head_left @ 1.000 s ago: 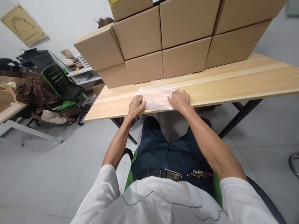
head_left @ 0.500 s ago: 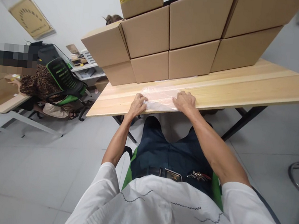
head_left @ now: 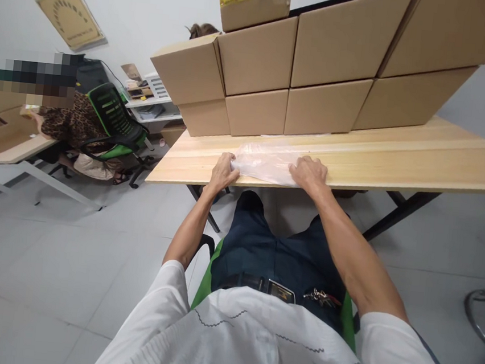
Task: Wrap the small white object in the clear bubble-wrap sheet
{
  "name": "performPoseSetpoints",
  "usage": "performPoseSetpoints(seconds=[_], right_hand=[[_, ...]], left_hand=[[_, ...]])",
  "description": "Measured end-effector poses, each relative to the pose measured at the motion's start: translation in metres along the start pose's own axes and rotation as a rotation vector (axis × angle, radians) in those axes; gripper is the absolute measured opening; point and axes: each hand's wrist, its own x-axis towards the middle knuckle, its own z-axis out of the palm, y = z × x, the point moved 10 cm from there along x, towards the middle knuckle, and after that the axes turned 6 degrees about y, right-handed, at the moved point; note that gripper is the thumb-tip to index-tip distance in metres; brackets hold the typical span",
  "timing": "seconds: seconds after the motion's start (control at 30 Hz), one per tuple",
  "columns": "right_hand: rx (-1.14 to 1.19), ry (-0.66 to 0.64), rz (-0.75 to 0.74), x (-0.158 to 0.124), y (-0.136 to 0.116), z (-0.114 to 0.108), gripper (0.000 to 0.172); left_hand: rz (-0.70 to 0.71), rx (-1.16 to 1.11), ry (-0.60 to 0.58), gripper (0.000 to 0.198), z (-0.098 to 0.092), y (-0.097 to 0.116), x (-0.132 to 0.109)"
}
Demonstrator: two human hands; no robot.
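Observation:
A clear, wrinkled plastic bag [head_left: 265, 162] lies near the front edge of the wooden table [head_left: 399, 157]. My left hand [head_left: 223, 171] is closed on the bag's left end, fingers curled. At the right end, my right hand [head_left: 310, 172] grips the film with its fingers bent and pressed to the tabletop. Between the two hands the plastic is spread low over the wood. Whether anything is inside it I cannot tell.
Stacked cardboard boxes [head_left: 255, 112] form a wall along the table's back, with a smaller taped box [head_left: 253, 5] on top. A person [head_left: 66, 122] sits at another desk on the left, beside a green and black chair [head_left: 115, 115]. A metal chair leg [head_left: 467, 318] shows at right.
The head view has shifted slightly. The plastic between my hands looks more bunched and has come nearer the table's front edge. Both hands keep hold of its ends.

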Motion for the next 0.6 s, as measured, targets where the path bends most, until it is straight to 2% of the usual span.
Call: performPoseSetpoints(seconds=[0.1,0.27,0.43,0.6], right_hand=[[-0.005,0.011,0.01,0.001,0.004,0.001,0.065],[-0.008,0.013,0.025,0.003,0.011,0.001,0.065],[-0.004,0.017,0.019,0.003,0.012,0.001,0.066],[0.011,0.048,0.021,0.0,0.012,0.0,0.065]], left_hand=[[0.031,0.043,-0.026,0.063,0.004,0.003,-0.002],[0.0,0.112,-0.036,0.045,0.003,-0.007,-0.006],[0.013,0.023,-0.032,0.046,-0.003,-0.016,-0.007],[0.0,-0.053,-0.11,0.05,-0.004,-0.023,-0.004]])
